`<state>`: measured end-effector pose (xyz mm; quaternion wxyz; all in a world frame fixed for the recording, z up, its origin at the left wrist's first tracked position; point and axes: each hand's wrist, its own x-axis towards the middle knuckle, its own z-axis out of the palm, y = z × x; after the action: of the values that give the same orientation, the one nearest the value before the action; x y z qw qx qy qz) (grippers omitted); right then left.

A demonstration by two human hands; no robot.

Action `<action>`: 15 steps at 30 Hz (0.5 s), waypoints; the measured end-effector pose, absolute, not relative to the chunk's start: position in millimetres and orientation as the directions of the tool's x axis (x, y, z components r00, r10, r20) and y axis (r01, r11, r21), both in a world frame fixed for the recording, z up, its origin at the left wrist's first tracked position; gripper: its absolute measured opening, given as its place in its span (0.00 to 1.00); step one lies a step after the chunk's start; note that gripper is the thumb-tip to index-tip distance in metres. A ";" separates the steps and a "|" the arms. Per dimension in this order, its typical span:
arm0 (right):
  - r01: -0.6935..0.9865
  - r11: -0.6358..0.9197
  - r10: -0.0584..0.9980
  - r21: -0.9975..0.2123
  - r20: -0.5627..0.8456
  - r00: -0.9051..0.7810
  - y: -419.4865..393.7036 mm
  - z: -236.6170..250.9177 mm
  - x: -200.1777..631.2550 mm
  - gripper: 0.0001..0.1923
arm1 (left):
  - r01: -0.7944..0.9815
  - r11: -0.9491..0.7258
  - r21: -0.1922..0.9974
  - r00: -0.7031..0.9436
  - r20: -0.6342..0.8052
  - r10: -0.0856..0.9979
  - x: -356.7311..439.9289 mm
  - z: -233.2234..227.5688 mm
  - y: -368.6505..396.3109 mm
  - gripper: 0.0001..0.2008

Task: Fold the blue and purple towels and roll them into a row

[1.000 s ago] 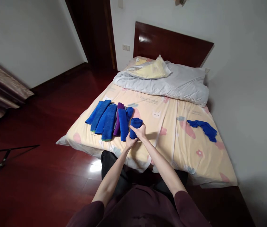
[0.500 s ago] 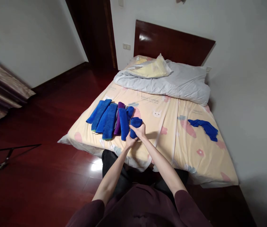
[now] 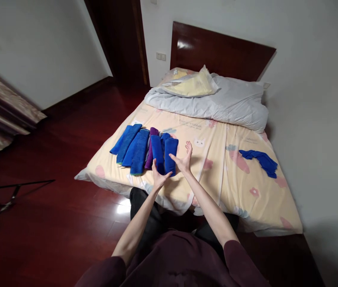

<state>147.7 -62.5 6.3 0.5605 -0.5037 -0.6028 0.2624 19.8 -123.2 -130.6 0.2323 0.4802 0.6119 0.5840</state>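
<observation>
A rolled blue towel (image 3: pixel 171 153) lies on the bed at the right end of a row. Its near end sits between my two hands. My left hand (image 3: pixel 159 177) is at the lower left of this roll, fingers spread, holding nothing. On the roll's right side, my right hand (image 3: pixel 183 159) is open with its fingers raised and its thumb over the towel; I cannot tell whether the thumb touches it. Alongside lie another blue roll (image 3: pixel 157 153), a purple roll (image 3: pixel 153 137) and several more blue rolls (image 3: pixel 139 155).
A crumpled blue cloth (image 3: pixel 260 160) lies on the right side of the bed (image 3: pixel 240 199). A grey quilt (image 3: pixel 231 107) and a yellow pillow (image 3: pixel 195 85) are heaped by the headboard (image 3: pixel 219 48). A black metal frame (image 3: pixel 13 195) stands on the floor at left.
Both hands have let go of the blue towel roll and opened apart. The roll, held upright before, now lies flat beside the others.
</observation>
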 end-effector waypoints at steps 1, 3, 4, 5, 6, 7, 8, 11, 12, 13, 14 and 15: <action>0.328 0.351 0.903 -0.877 0.410 0.129 -62.8 7.0 149.6 0.55 | 0.326 -0.135 0.936 -0.434 0.275 0.858 17.1 -129.1 -123.7 0.55; 0.342 0.342 0.910 -0.875 0.399 0.110 -64.0 7.5 151.7 0.55 | 0.333 -0.134 0.934 -0.419 0.274 0.866 14.5 -126.0 -123.3 0.53; 0.336 0.342 0.913 -0.877 0.395 0.101 -64.7 7.4 152.0 0.55 | 0.332 -0.141 0.933 -0.408 0.277 0.870 14.4 -124.3 -122.8 0.52; 0.319 0.347 0.915 -0.882 0.393 0.093 -65.2 7.0 152.0 0.55 | 0.332 -0.150 0.931 -0.397 0.282 0.873 15.0 -122.6 -122.2 0.51; 0.295 0.355 0.914 -0.887 0.395 0.089 -65.4 6.4 151.9 0.55 | 0.333 -0.160 0.929 -0.389 0.290 0.874 16.0 -120.8 -121.5 0.49; 0.269 0.364 0.913 -0.892 0.398 0.086 -65.1 5.4 151.7 0.55 | 0.340 -0.168 0.925 -0.383 0.299 0.874 17.4 -119.0 -120.7 0.48; 0.246 0.372 0.912 -0.895 0.402 0.082 -64.5 3.9 151.6 0.55 | 0.351 -0.175 0.920 -0.376 0.310 0.873 18.9 -117.3 -119.4 0.48; 0.216 0.379 0.914 -0.900 0.401 0.066 -62.6 -4.6 153.0 0.54 | 0.410 -0.216 0.886 -0.302 0.355 0.885 24.9 -113.8 -109.6 0.44; 0.217 0.369 0.919 -0.904 0.390 0.059 -63.0 -9.1 154.8 0.53 | 0.435 -0.242 0.867 -0.243 0.372 0.896 27.8 -113.5 -103.5 0.41; 0.217 0.353 0.927 -0.910 0.371 0.048 -64.4 -14.6 157.8 0.52 | 0.459 -0.274 0.845 -0.159 0.382 0.911 31.4 -113.7 -95.9 0.39; 0.214 0.332 0.937 -0.919 0.347 0.035 -67.0 -21.0 162.3 0.52 | 0.480 -0.306 0.822 -0.068 0.382 0.921 35.9 -114.6 -86.9 0.36; 0.206 0.308 0.948 -0.929 0.319 0.020 -70.8 -28.1 168.7 0.51 | 0.497 -0.330 0.803 0.017 0.371 0.929 41.5 -116.2 -76.7 0.33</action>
<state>168.7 -70.8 -28.1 0.5337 -0.4745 -0.6077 0.3475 41.5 -76.7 -116.2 0.2347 0.6735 0.5292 0.4596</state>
